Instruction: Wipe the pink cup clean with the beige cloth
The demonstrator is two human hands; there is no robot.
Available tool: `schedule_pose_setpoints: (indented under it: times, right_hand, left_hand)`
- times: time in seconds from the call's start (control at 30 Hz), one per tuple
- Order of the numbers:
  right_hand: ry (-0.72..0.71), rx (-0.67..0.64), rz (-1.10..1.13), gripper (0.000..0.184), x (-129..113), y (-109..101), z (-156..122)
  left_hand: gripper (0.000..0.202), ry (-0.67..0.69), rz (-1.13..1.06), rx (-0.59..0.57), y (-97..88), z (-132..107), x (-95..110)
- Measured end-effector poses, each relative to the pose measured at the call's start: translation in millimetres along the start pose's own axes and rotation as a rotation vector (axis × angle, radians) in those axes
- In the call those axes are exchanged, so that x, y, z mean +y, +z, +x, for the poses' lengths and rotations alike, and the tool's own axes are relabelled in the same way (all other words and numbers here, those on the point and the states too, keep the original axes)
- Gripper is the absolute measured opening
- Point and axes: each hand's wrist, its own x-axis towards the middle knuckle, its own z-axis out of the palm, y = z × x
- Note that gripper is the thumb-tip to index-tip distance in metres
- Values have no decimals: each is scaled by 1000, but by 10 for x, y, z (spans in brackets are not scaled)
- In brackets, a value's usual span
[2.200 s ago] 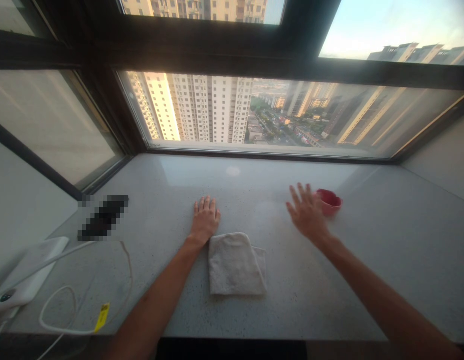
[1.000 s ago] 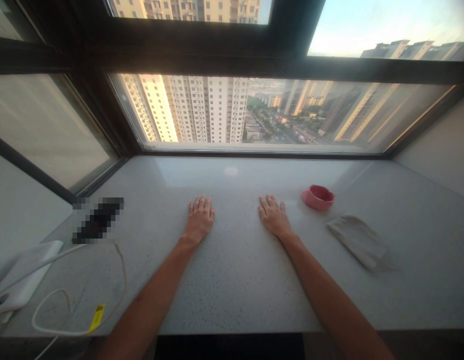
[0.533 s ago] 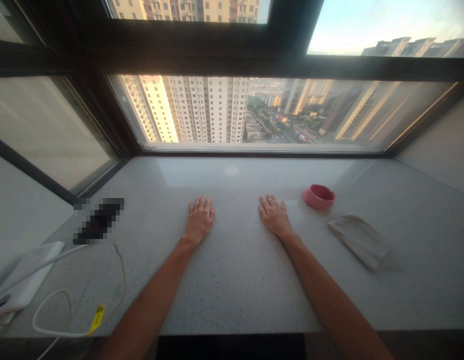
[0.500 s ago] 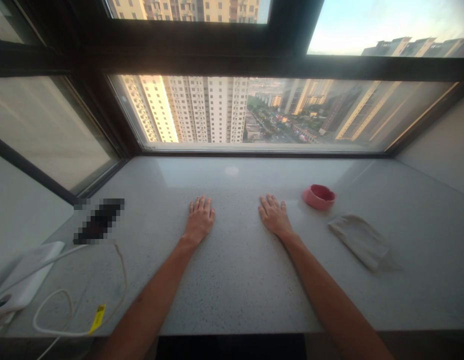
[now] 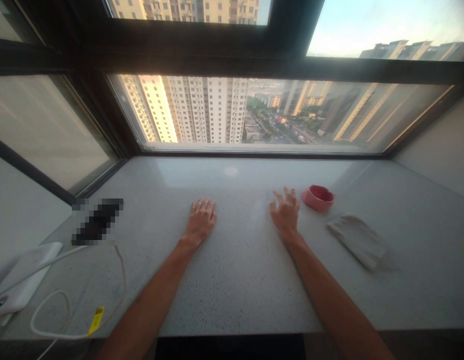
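My left hand (image 5: 201,221) lies flat on the speckled stone sill (image 5: 239,280), holding nothing. My right hand (image 5: 286,215) is raised slightly with its fingers spread and holds nothing. Just to its right stands a small pink-red bowl (image 5: 318,198), not touched by the fingers. Further right and nearer to me, a folded off-white cloth (image 5: 361,243) lies on the stone, apart from both hands.
A pixelated dark phone-like object (image 5: 98,221) lies at the left of the sill. Below it sit a white flat device (image 5: 22,276) and a white cable (image 5: 67,320) with a yellow tag (image 5: 96,321). Behind the sill, a dark-framed window (image 5: 247,112) overlooks tower blocks.
My right hand has lifted from the stone, shifted right toward the bowl, and spread its fingers. My left hand has shifted slightly. The bowl and cloth stay put over the last second.
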Motion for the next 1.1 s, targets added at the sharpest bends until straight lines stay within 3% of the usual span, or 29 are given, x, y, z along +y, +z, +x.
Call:
schedule_pose_setpoints:
  times: [0.07,0.13,0.2,0.3,0.37,0.43,0.5,0.7,0.8,0.9,0.97,1.03,1.1]
  right_hand:
    - [132,228,-33,57,239,-113,158]
    - [281,288,-66,65,524,-217,349]
    - [396,165,-71,75,758,-281,529]
    - [422,32,-66,75,819,-267,711]
    - [390,15,-73,69,591,-175,766]
    - [318,-15,-70,65,139,-27,769]
    - [196,-62,-46,60,-505,145,712]
    - [-461,-396,217,60,-2785,527,107]
    - [-566,-446,321,60,-3532,622,-251]
    - [-591,-474,373,62,-3814,628,-390]
    - [-620,-504,429,67,-3738,571,-335]
    - [-629,-471,493,70,-3414,469,-207]
    - [-540,-319,491,66,-2795,330,-74]
  left_hand:
    - [54,208,-90,-33,-2,-69,106]
    - [51,478,-163,-88,14,-137,241]
    - [52,638,-190,-132,37,-178,362]
    - [52,647,-195,-145,54,-187,456]
    - [51,637,-196,-140,60,-179,462]
    - [51,650,-199,-128,81,-174,450]
    - [51,664,-201,-109,130,-172,433]
    - [53,671,-165,-96,330,-138,377]
    - [55,676,-169,-116,338,-111,359]
    - [57,681,-184,-132,312,-88,355]
    - [57,677,-181,-154,301,-81,357]
    - [54,660,-178,-158,289,-89,365]
    - [50,641,-192,-126,265,-117,383]
